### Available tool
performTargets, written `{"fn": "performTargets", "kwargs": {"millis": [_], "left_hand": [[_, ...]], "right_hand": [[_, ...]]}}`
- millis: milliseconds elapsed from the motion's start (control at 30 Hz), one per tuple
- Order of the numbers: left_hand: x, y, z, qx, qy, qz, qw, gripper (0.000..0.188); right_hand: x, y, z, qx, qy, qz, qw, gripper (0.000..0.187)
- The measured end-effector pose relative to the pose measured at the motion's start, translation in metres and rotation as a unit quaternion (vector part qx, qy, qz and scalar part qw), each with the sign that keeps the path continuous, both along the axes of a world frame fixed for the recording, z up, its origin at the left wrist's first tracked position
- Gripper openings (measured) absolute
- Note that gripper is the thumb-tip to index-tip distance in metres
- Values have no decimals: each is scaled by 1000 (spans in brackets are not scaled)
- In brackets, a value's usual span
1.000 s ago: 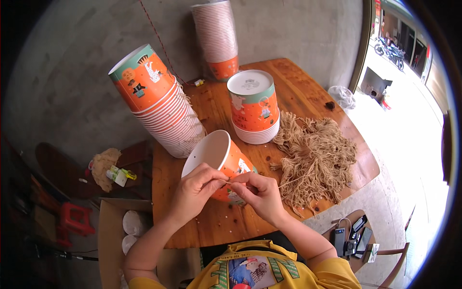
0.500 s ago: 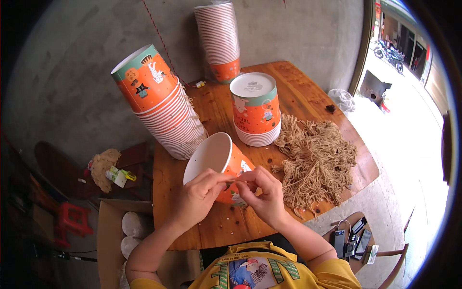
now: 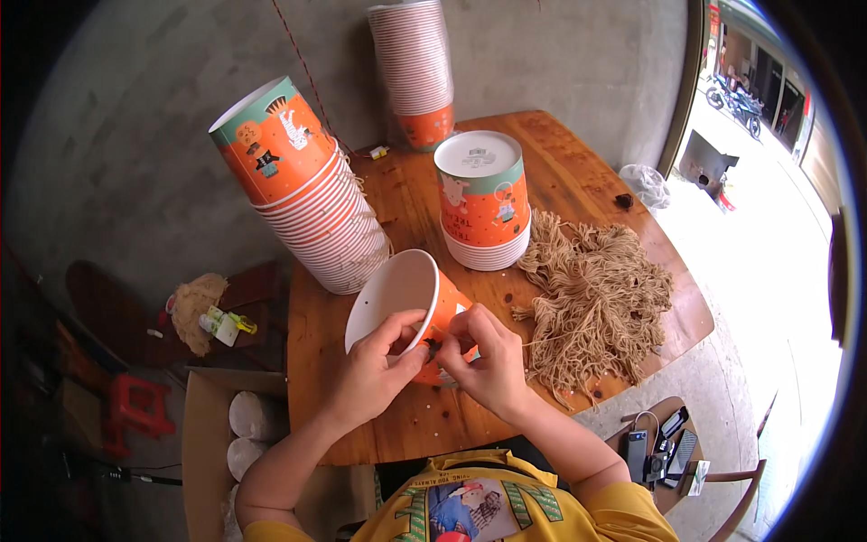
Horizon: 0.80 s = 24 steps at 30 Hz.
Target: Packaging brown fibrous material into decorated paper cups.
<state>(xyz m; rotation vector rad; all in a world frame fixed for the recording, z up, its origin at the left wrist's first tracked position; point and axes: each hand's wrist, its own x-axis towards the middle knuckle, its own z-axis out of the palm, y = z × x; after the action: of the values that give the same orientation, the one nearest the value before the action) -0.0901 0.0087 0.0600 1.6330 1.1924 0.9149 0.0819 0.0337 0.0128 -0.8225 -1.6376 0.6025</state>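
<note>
An orange paper bucket with a white inside lies tilted on the wooden table, its mouth toward the upper left. My left hand grips its rim, fingers over the edge into the mouth and thumb outside. Against the bucket's outer side, my right hand pinches with thumb and fingers close to my left thumb. A thin tan string seems to run from it toward a heap of tan strings at the right; its pinched end is hidden. Behind the bucket, a short stack of upside-down buckets stands on the table.
A tall stack of nested buckets, strings hanging at its side, leans at the left. A plastic-wrapped stack stands by the wall. Below the table's left edge is a cardboard box with white rolls; a red stool is farther left.
My left fingers have moved from the bucket's outer side over its rim into the mouth. My right hand has shifted slightly left and down, still pinching.
</note>
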Motion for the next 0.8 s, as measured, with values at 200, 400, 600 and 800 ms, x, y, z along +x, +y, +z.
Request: {"fn": "performTargets", "kwargs": {"millis": [200, 400, 600, 800], "left_hand": [[3, 1, -1, -5, -10, -11, 1000, 40], [4, 4, 2, -8, -25, -52, 998, 35], [18, 23, -4, -149, -92, -62, 983, 18], [25, 35, -26, -113, -15, -67, 991, 13]], "right_hand": [[2, -2, -1, 0, -6, -9, 1000, 13], [7, -2, -4, -7, -12, -23, 1000, 13], [18, -8, -14, -52, -19, -23, 998, 12], [30, -10, -22, -140, 10, 36, 989, 9]]}}
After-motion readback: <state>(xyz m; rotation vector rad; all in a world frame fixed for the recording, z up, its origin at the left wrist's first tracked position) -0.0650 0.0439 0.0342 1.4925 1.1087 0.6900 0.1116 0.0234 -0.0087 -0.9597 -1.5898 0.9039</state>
